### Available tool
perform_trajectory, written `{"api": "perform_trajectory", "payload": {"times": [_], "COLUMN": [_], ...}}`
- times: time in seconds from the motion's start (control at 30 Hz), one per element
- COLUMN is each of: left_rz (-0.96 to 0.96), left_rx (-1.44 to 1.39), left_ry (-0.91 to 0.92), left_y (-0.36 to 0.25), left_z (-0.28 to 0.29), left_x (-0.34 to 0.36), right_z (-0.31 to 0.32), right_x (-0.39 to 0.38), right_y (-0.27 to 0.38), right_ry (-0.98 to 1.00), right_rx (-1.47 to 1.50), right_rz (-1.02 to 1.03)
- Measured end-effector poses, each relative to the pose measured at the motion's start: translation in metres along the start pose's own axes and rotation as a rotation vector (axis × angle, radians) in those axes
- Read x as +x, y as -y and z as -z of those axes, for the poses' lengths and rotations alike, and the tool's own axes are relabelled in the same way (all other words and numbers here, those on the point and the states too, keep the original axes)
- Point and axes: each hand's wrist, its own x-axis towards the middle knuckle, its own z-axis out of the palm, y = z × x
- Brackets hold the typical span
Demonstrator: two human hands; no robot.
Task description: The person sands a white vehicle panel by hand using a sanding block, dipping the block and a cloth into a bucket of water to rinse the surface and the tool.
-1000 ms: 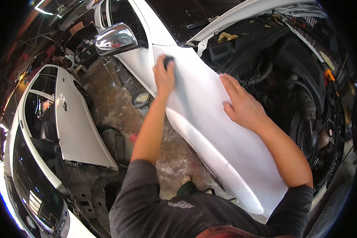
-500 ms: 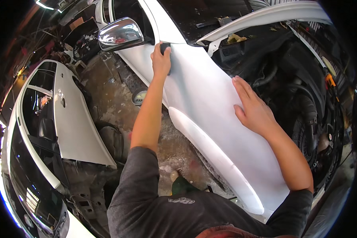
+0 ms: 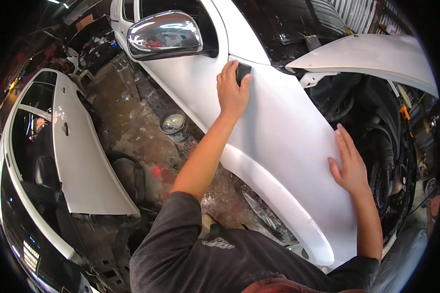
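A white car fender (image 3: 288,146), with a faint grey shadow across it, stretches below me. My left hand (image 3: 233,95) is closed around a black block (image 3: 243,72), pressed to the fender's upper end beside the door and windscreen pillar. The palm and fingers cover part of the block. My right hand (image 3: 349,166) lies flat, with fingers stretched, along the fender's inner edge by the engine bay (image 3: 371,127). It holds nothing.
A chrome wing mirror (image 3: 165,36) juts out left of my left hand. The raised bonnet (image 3: 371,56) overhangs at upper right. A bucket (image 3: 173,122) stands on the stained floor (image 3: 137,141). Another white car (image 3: 85,156) is parked at left.
The whole view has shifted, so the fender and mirror appear larger and farther right. Both hands keep about the same places on the fender, the left still gripping the block.
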Motion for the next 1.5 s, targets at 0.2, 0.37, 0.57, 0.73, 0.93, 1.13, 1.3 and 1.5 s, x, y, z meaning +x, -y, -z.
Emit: {"api": "perform_trajectory", "payload": {"times": [0.2,0.37,0.57,0.73,0.93,1.13,1.3,1.5], "left_rz": [0.02,-0.018,0.009,-0.017,-0.031,-0.017,-0.112,-0.156], "left_rx": [-0.004,-0.099,-0.077,-0.121,-0.123,-0.088,-0.176,-0.053], "left_ry": [0.051,0.006,0.033,-0.026,-0.021,-0.039,-0.054,0.065], "left_y": [0.051,0.024,0.071,0.066,0.038,0.1,0.016,0.068], "left_z": [0.002,0.006,0.005,-0.001,0.001,-0.001,-0.001,0.009], "left_x": [-0.075,0.007,-0.07,-0.049,-0.009,-0.113,0.014,-0.105], "right_z": [-0.001,-0.033,-0.038,-0.041,-0.044,-0.046,-0.047,-0.047], "right_x": [0.004,0.007,0.012,0.013,0.01,0.014,0.01,0.013], "right_y": [0.014,0.04,0.051,0.05,0.042,0.049,0.048,0.05], "right_ry": [-0.034,-0.155,-0.138,-0.127,-0.157,-0.148,-0.157,-0.199], "right_rx": [-0.081,-0.128,-0.367,-0.392,-0.391,-0.381,-0.365,-0.337], "right_rz": [-0.155,-0.384,-0.414,-0.398,-0.359,-0.381,-0.384,-0.372]}}
